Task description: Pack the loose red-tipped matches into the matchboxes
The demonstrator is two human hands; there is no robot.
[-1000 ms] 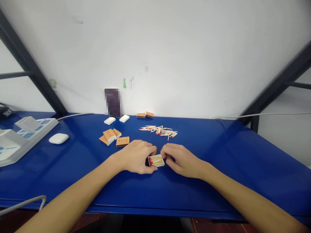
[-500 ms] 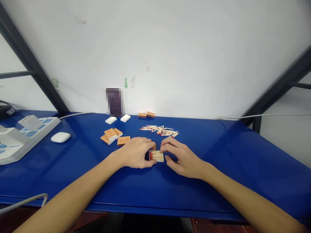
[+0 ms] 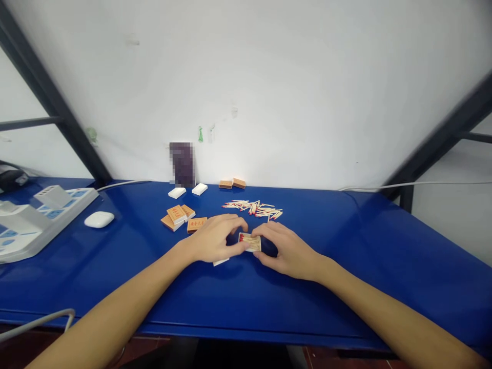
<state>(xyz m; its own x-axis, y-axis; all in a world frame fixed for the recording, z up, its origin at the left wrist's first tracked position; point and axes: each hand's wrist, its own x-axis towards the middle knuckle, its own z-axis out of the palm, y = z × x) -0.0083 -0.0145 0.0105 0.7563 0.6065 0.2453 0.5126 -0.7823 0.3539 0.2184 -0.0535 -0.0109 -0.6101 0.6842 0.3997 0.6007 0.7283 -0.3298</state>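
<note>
A small white matchbox tray (image 3: 252,249), with red-headed matches lying lengthwise in it, is between my two hands. My left hand (image 3: 217,238) curves around its left end, the thumb against the near side. My right hand (image 3: 290,251) pinches the right part, with a fingertip at the far side and the thumb at the near corner. A white piece (image 3: 221,261) pokes out from under my left hand, mostly hidden. Just beyond the hands lies a loose pile of matches (image 3: 253,207). An orange matchbox (image 3: 197,224) lies right behind my left wrist.
Several orange matchboxes (image 3: 177,214) are heaped on the left, and two more (image 3: 232,183) lie by the wall. Two white tray-like pieces (image 3: 199,189) rest before a blurred dark panel (image 3: 183,164). A white case (image 3: 99,219) and a power strip (image 3: 82,197) occupy the blue table's left.
My right hand has closed in on the tray from the right. The tray has shifted slightly right and away from me. More of the white piece shows beneath my left hand.
</note>
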